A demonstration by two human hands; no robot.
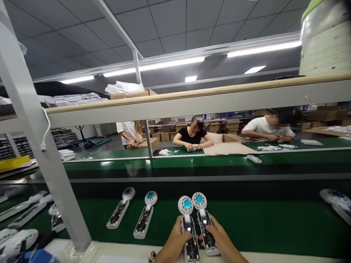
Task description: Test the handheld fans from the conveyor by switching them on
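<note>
My left hand [175,239] is closed around a white handheld fan-like device [186,205] with a round vented head, a blue centre and an exposed black circuit board. Its thumb presses near a bright light on that board. In my right hand [221,237] is a second such device [199,200], held close beside the first, also with a lit spot by the thumb. Both are held heads up above the near edge of the green belt [260,226]. Farther left, two similar devices, one [120,210] and another [144,215], lie on the belt with their boards showing.
More white devices [26,212] lie at the left behind a grey post [52,153]. Another device [337,201] is at the right. A shelf beam [192,104] crosses above. Beyond it, several people work at a second green belt with small white parts [167,152] and cardboard [230,148].
</note>
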